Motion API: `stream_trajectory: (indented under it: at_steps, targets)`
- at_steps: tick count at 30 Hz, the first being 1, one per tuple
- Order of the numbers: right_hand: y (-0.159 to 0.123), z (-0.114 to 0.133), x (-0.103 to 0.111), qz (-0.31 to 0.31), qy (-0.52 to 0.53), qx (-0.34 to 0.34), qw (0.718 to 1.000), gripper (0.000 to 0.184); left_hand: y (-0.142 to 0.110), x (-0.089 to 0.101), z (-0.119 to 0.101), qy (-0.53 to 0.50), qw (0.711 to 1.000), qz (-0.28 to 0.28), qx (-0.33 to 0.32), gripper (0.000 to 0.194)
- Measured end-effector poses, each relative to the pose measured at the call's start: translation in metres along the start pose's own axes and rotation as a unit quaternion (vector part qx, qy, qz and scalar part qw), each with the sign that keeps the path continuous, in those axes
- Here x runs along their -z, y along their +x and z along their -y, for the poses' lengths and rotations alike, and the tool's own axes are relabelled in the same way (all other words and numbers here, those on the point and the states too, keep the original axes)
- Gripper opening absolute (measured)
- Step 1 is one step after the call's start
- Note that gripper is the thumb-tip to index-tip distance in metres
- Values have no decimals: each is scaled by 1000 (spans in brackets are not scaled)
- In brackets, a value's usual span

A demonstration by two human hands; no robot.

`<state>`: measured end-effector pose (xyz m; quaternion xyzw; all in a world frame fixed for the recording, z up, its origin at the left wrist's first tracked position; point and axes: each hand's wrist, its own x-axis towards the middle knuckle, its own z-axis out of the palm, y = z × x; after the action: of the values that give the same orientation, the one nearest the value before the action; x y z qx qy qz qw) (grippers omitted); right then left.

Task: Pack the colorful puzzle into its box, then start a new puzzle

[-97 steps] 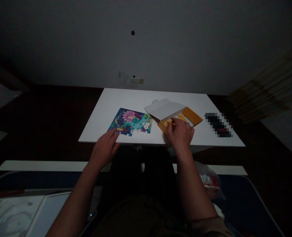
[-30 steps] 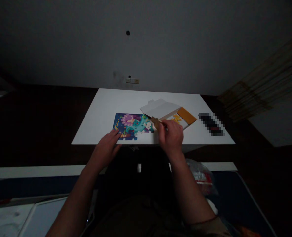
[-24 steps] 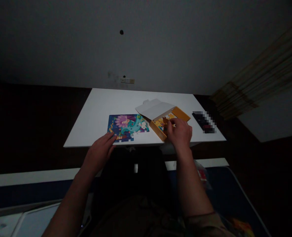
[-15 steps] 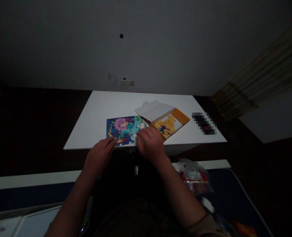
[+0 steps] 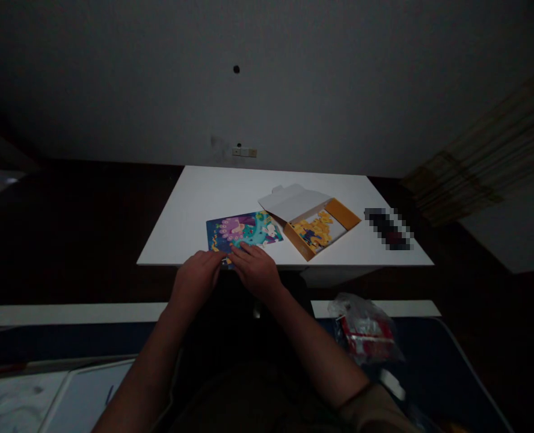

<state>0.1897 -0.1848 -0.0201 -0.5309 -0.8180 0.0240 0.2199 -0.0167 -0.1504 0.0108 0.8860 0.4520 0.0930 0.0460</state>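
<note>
A colourful jigsaw puzzle (image 5: 244, 230), mostly blue and teal, lies on the white table (image 5: 213, 195) near its front edge. My right hand (image 5: 255, 269) rests on the puzzle's near edge with its fingers stretched out and pressing down. My left hand (image 5: 198, 278) sits right beside it at the puzzle's near left corner, fingers curled over the table edge. An open orange box (image 5: 314, 225) with loose yellow pieces and a white flap stands just right of the puzzle.
A dark, pixelated flat object (image 5: 388, 228) lies at the table's right side. A crinkled plastic bag with red contents (image 5: 365, 329) sits low on the right. White boards (image 5: 46, 397) lie at the bottom left. A grey wall with a socket (image 5: 243, 152) stands behind.
My right hand went from the orange box leftward to the puzzle's near edge, beside my left hand. The left hand stayed at the puzzle's corner. The camera shifted slightly.
</note>
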Motion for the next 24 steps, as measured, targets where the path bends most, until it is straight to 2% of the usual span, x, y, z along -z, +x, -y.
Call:
stream_trajectory:
  at_steps: [8, 14, 20, 24]
  targets:
    - [1, -2, 5, -6, 29, -2, 1000, 37, -4, 0, -2, -18, 1000, 4, 2, 34]
    - [1, -5, 7, -44, 42, -3, 998, 37, -6, -2, -4, -24, 1000, -11, 13, 35]
    - [4, -5, 8, -86, 83, -63, 991, 34, -2, -1, -6, -5, 1000, -20, 20, 35]
    - [4, -7, 19, -139, 88, -101, 981, 36, 5, 1, -9, -4, 999, -21, 39, 35]
